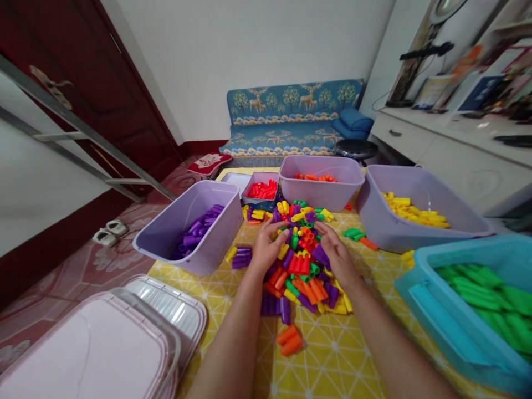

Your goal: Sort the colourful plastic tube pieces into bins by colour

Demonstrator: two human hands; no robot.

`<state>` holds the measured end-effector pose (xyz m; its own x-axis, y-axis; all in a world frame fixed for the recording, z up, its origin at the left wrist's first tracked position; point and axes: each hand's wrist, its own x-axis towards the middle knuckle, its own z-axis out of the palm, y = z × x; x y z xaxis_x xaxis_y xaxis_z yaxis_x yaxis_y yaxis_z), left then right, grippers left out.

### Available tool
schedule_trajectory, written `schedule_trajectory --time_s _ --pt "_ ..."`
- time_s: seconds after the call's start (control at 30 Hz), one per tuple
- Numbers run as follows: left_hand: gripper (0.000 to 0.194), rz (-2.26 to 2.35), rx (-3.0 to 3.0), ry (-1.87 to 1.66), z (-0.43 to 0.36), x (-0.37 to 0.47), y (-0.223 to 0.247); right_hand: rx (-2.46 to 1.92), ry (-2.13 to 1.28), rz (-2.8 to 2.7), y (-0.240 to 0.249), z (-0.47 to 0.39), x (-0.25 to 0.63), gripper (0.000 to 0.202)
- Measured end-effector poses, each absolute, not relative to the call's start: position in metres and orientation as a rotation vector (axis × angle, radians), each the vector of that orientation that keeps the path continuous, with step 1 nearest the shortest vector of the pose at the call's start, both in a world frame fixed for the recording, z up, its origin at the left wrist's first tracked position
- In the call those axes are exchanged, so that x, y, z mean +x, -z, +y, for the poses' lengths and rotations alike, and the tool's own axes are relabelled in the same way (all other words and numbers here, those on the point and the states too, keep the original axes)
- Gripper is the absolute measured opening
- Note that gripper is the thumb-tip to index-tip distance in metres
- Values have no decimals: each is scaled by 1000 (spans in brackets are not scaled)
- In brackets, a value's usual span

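The pieces (300, 264) are multicoloured, the yellow tablecloth (328, 363) white-lined.

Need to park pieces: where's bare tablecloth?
Bare tablecloth lies beside the orange piece, between left forearm and right forearm; also between left forearm, lids and purple-filled bin. Crowded: the mixed pile, between left hand and right hand.

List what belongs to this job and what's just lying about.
Likely the job:
- mixed plastic pieces
- bin of purple pieces
- bin of orange pieces
- bin of yellow pieces
- bin of green pieces
- box of red pieces

Likely lying about:
- shoes
- stool
- ladder
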<state>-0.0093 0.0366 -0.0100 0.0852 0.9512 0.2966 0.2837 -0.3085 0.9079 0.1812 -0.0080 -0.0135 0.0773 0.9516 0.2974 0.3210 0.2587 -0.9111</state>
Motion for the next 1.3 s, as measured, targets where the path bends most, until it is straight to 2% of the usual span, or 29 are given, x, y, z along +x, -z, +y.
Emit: schedule_trajectory --time_s 0.13,0.2,0.27,0.37,0.43,0.53,0.63,0.77,0.97,1.23,1.3 --pt "33 964 1483 -1286 37 -5 13 -1086 -539 -1938 -5 -26 184 62" --pt "34 939 1458 -1293 36 -5 12 -1109 -437 -2126 -11 -33 182 58" --pt "34 941 1469 -1278 34 -4 11 -1150 -390 -2172 -10 -36 176 45" --pt "32 960 1558 -1233 30 -4 7 -1168 -391 -2026 -1 -31 169 27" --pt "30 954 1655 -1208 28 -4 4 -1174 -439 -1837 5 -24 166 22" --pt "27 919 1784 -1182 26 -3 2 -1196 -461 -1583 8 -11 164 24" --pt "38 922 1832 -1192 26 -1 3 -1248 -382 -1523 5 1 158 27" --pt "26 912 1780 -1238 29 2 9 -1253 -458 -1458 2 10 148 29" --pt "23 959 1733 -1229 31 2 13 -1194 -615 -1408 0 5 150 23" --pt "15 986 1666 -1222 28 2 9 -1104 -790 -923 -4 6 155 28" --pt "20 989 1659 -1219 28 2 9 -1084 -820 -921 -3 8 155 30"
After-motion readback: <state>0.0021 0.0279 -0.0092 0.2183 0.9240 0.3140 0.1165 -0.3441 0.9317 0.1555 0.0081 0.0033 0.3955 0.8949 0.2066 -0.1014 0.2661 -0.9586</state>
